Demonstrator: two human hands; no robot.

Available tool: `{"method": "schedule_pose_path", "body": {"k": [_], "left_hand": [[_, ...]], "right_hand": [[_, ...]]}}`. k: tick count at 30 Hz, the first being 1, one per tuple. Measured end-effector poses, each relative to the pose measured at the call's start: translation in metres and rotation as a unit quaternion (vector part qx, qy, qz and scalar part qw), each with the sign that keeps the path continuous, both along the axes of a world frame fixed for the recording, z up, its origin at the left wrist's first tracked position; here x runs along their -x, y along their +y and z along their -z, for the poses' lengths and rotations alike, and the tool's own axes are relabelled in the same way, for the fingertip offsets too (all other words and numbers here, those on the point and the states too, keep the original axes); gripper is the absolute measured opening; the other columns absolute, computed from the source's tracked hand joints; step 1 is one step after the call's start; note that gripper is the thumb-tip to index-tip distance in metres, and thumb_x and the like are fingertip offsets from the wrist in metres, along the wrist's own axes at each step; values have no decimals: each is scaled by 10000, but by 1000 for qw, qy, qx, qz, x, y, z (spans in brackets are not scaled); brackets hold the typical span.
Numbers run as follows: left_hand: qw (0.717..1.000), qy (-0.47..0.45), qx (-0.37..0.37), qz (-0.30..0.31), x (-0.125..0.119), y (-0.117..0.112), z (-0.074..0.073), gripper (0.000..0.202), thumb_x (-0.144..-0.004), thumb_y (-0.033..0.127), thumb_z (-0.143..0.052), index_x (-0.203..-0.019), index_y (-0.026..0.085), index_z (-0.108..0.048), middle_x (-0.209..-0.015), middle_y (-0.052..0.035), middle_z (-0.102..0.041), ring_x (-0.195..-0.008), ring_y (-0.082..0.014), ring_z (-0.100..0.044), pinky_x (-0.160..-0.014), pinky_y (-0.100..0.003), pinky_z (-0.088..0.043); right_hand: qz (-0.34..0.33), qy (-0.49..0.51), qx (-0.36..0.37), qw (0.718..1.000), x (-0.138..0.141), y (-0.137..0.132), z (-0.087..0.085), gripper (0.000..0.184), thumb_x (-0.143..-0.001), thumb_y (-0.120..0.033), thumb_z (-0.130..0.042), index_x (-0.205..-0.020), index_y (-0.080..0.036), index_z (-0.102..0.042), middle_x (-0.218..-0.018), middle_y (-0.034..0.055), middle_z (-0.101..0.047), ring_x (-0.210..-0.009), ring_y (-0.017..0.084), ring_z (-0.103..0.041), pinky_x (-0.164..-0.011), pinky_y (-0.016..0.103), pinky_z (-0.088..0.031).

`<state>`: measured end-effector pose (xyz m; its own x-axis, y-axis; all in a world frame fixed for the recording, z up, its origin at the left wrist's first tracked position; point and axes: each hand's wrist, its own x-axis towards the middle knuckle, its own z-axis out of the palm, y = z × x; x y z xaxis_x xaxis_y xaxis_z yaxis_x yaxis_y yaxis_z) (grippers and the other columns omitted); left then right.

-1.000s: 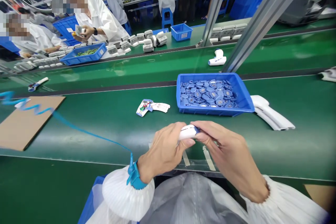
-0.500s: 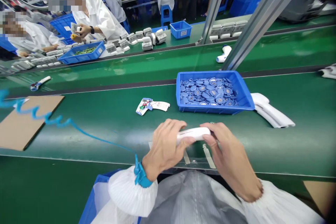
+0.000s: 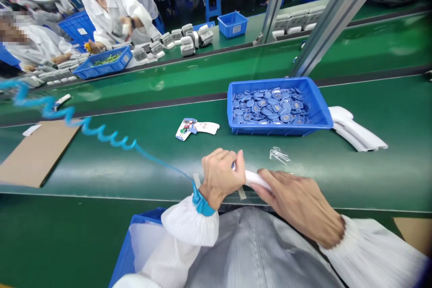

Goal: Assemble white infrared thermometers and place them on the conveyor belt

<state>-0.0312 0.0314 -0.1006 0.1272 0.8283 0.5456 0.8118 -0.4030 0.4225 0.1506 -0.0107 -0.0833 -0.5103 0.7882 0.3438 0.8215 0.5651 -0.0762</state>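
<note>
Factory workshop with long green work surfaces running across the frame, the nearest green surface (image 3: 145, 144) filling the middle. At lower centre, near the front edge of this surface, a slim white device (image 3: 252, 178) with a bit of blue at its left end, mostly covered by fingers. Around that left end, the left hand (image 3: 222, 176) in a fist, thumb upward. On the right end, the right hand (image 3: 297, 200), back uppermost, thumb and fingers narrowed onto the white casing. Both grips closed on the same device, tilted down toward the right; undersides of the fingers hidden.

On the left wrist, a blue strap (image 3: 203, 203), with a coiled blue cord (image 3: 92, 127) stretching to the left edge of the frame. White gathered cuffs at both wrists.

Just above the right hand, a small bundle of clear, thin pieces (image 3: 279, 155). Right of centre, a blue tray (image 3: 280, 131) full of blue oval caps (image 3: 266, 107); just beside it on the right, a white handle-shaped shell (image 3: 359, 130). Left of the tray, well apart, an open half shell (image 3: 197, 128) with wires and coloured parts. Far left, a flat cardboard sheet (image 3: 40, 155). Upper left, beyond a second green strip, a co-worker in a white coat (image 3: 118, 6), with a shallow blue bin (image 3: 101, 69) of green parts in front.
</note>
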Motion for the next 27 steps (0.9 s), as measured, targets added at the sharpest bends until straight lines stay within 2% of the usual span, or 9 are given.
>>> {"method": "schedule_pose_path", "body": {"k": [8,12,14,16,18,19,21,25,27], "left_hand": [[995,-74,13,-61,0,4,-2,562,-967,275,-537,-452,194,-326,-420,20,-414,-476,-119,-303,-522,-330,-226],[992,-93,82,-9,14,7,-13,541,-977,330,-549,-463,194,-448,-459,7,-500,-498,-119,-418,-547,-308,-309],[980,-145,130,36,25,2,-18,399,-990,392,-566,-652,195,-646,-701,-31,-691,-699,-150,-608,-684,-291,-443],[960,-246,131,42,30,-4,-17,353,-1008,454,-534,-828,194,-691,-943,-74,-738,-919,-191,-669,-827,-317,-504],[925,-366,104,-14,28,-6,-9,455,-1021,504,-487,-723,189,-623,-803,-63,-697,-799,-184,-664,-761,-317,-526],[905,-411,95,-56,25,-4,-3,514,-1023,518,-479,-634,193,-567,-661,-35,-633,-665,-162,-622,-678,-299,-511],[878,-453,93,-120,17,3,8,570,-1008,515,-517,-534,199,-504,-502,9,-511,-508,-126,-511,-572,-274,-446],[873,-448,122,-147,6,21,17,549,-986,442,-549,-495,199,-503,-478,18,-506,-477,-110,-490,-533,-259,-396],[882,-420,124,-173,4,28,16,541,-978,371,-531,-466,203,-484,-451,21,-481,-455,-108,-475,-519,-261,-373]], "right_hand": [[25,9,0,1000,26,-3,5,437,-1057,-445,-421,-715,-202,-543,-473,0,-531,-351,149,-459,-495,312,-59],[66,114,148,980,30,-1,1,484,-1016,-546,-427,-695,-206,-550,-513,40,-565,-433,163,-503,-501,307,-122],[123,225,336,906,28,2,-4,533,-970,-658,-412,-707,-215,-550,-517,30,-554,-443,155,-485,-476,286,-170],[188,345,550,737,26,6,-8,580,-927,-742,-390,-700,-225,-521,-467,-16,-476,-379,115,-366,-423,263,-175],[204,413,690,559,27,8,-7,600,-908,-780,-367,-707,-231,-501,-438,-50,-414,-349,93,-263,-379,248,-156],[191,427,713,522,29,8,-5,598,-906,-784,-370,-736,-230,-517,-451,-50,-436,-352,95,-274,-368,244,-166],[147,417,669,597,37,7,0,541,-924,-731,-430,-886,-218,-598,-575,-11,-589,-424,121,-435,-399,243,-277],[81,219,361,903,62,-2,4,357,-1029,-455,-430,-1130,-196,-655,-837,78,-739,-624,190,-655,-537,283,-361],[89,93,282,951,72,-4,1,381,-1052,-359,-364,-1036,-150,-682,-744,109,-722,-554,219,-655,-501,307,-280]]}}
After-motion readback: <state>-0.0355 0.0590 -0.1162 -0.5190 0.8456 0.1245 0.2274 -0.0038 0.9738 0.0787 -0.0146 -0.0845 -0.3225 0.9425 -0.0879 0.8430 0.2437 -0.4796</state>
